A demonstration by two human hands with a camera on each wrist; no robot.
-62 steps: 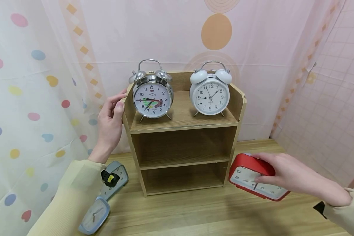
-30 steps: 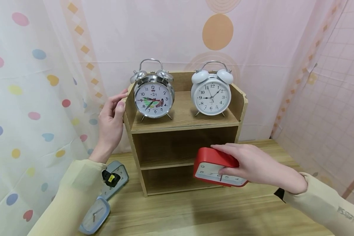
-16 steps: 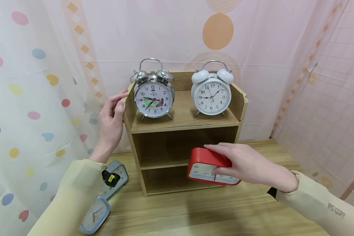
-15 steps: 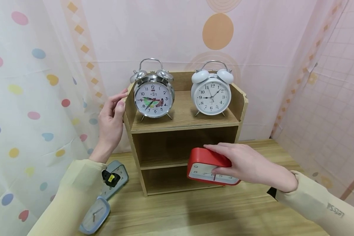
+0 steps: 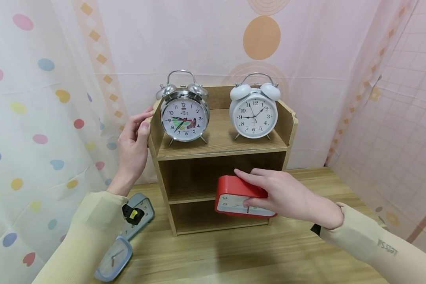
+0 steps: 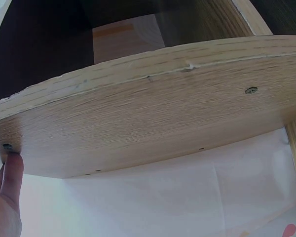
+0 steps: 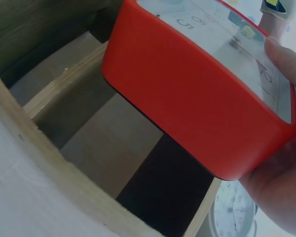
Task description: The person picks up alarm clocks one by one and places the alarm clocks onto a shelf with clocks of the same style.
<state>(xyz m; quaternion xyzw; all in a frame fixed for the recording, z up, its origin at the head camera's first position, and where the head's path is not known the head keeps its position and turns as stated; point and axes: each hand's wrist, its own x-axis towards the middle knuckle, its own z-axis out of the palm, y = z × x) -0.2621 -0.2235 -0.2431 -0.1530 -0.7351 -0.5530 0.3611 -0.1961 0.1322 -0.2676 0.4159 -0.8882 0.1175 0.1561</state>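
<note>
My right hand (image 5: 275, 193) grips a red square alarm clock (image 5: 241, 185) by its top, thumb across the white face. The clock is tilted, face angled upward, in front of the wooden shelf unit's middle and lower compartments; its red underside (image 7: 187, 94) fills much of the right wrist view. My left hand (image 5: 133, 146) touches the outer left side of the wooden shelf (image 5: 221, 153) near its top. In the left wrist view, a fingertip (image 6: 13, 165) presses that side panel by a screw. On the top shelf stand a silver twin-bell clock (image 5: 184, 120) and a white twin-bell clock (image 5: 255, 118).
A grey-blue clock (image 5: 140, 213) and a light blue clock (image 5: 115, 258) lie on the wooden table (image 5: 184, 260) at the left, partly under my left sleeve. Patterned curtains (image 5: 213, 39) hang behind and beside the shelf.
My right hand has carried the red clock leftward from the shelf's right side to in front of its compartments, slowing lately. The left hand has stayed on the side panel.
</note>
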